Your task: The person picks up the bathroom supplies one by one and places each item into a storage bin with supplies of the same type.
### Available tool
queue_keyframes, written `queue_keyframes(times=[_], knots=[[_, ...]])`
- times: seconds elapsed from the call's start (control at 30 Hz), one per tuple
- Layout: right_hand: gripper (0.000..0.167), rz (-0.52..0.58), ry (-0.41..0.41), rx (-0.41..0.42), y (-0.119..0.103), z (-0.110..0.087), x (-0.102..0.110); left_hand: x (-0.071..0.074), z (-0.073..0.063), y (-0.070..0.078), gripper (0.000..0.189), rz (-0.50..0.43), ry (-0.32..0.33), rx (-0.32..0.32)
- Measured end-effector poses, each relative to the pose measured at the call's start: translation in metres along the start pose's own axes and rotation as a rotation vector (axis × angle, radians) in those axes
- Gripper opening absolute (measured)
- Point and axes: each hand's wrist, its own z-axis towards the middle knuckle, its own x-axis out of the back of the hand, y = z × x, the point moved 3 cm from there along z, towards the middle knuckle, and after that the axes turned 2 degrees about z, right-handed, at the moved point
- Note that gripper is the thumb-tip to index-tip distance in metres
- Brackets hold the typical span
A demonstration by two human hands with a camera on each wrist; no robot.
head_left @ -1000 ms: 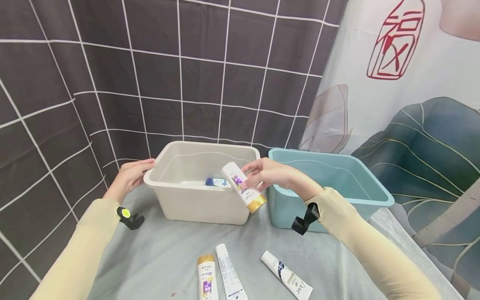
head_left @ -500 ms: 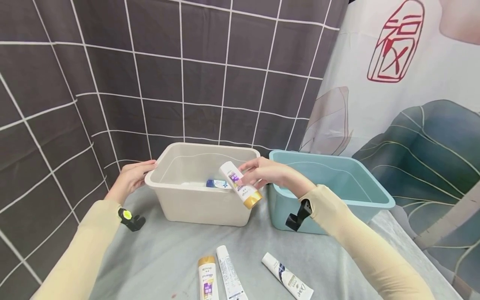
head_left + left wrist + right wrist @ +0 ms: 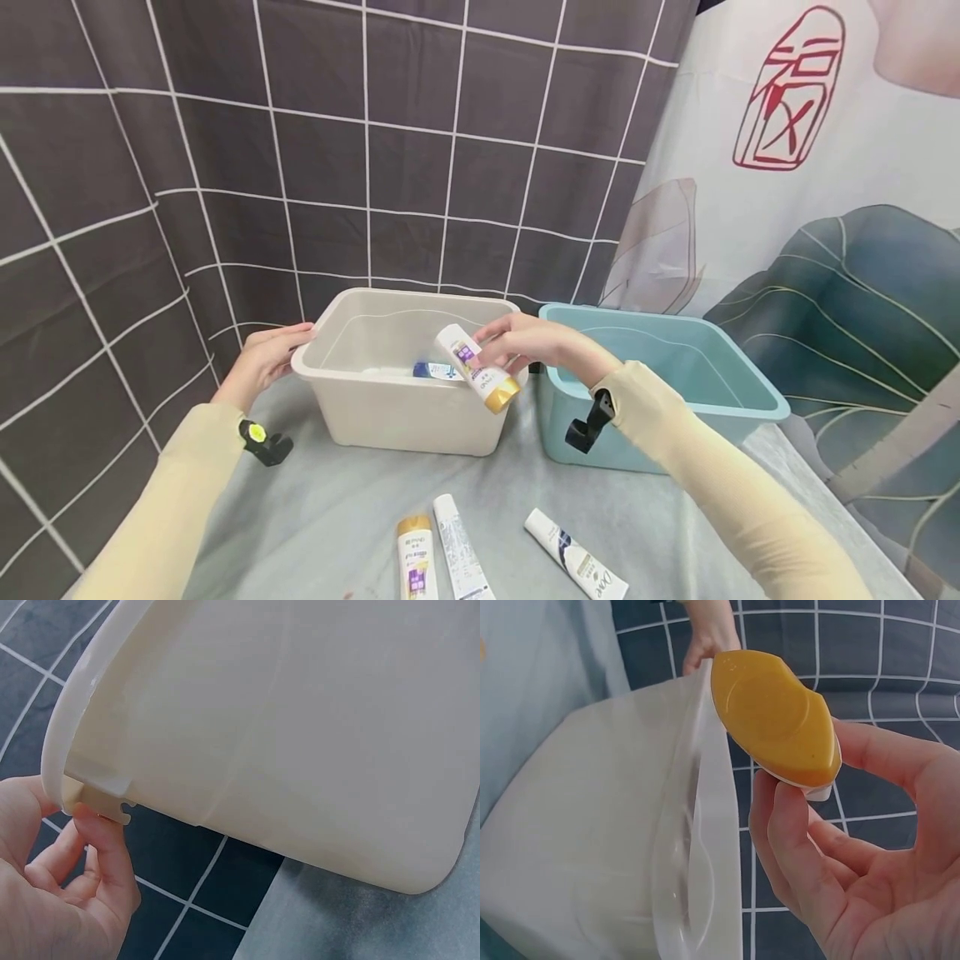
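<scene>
In the head view my left hand (image 3: 262, 358) grips the left end of the beige plastic bin (image 3: 397, 417); the left wrist view shows thumb and fingers pinching its rim. My right hand (image 3: 525, 340) holds a white shampoo bottle (image 3: 491, 382) with a gold cap and purple label, between thumb and fingertips. Tilted, its cap end points down and toward me, overlapping the bin's front right rim. From the right wrist camera the gold cap (image 3: 772, 712) faces the lens and hides most of the bottle. A blue and white package (image 3: 437, 371) lies inside the bin, partly covered by the bottle.
A teal bin (image 3: 555, 425) stands right of the beige one, under my right forearm. Near me on the grey cloth (image 3: 315, 517) lie another gold-capped bottle (image 3: 416, 554), a white tube (image 3: 459, 546) and a Dove tube (image 3: 577, 557). A dark checked curtain (image 3: 405, 158) hangs behind.
My right hand has shifted slightly left with the shampoo bottle, farther over the beige bin's front right corner. The left hand keeps its grip on the rim.
</scene>
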Motion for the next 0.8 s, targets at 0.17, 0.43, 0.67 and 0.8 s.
queue_keyframes(times=[0.17, 0.43, 0.67, 0.8], knots=[[0.052, 0.006, -0.011, -0.017, -0.001, 0.008, 0.002, 0.000, 0.000, -0.002, 0.069, -0.009, -0.023, -0.025], [0.055, -0.033, 0.008, -0.046, -0.004, 0.016, 0.007, -0.001, 0.002, 0.001, 0.068, -0.009, -0.023, -0.030], [0.054, -0.042, -0.013, -0.061, -0.004, 0.023, 0.010, 0.000, 0.001, -0.001, 0.068, -0.033, -0.010, -0.015], [0.055, -0.039, -0.016, -0.070, -0.006, 0.025, 0.012, -0.001, 0.002, -0.001, 0.068, -0.027, -0.013, -0.022]])
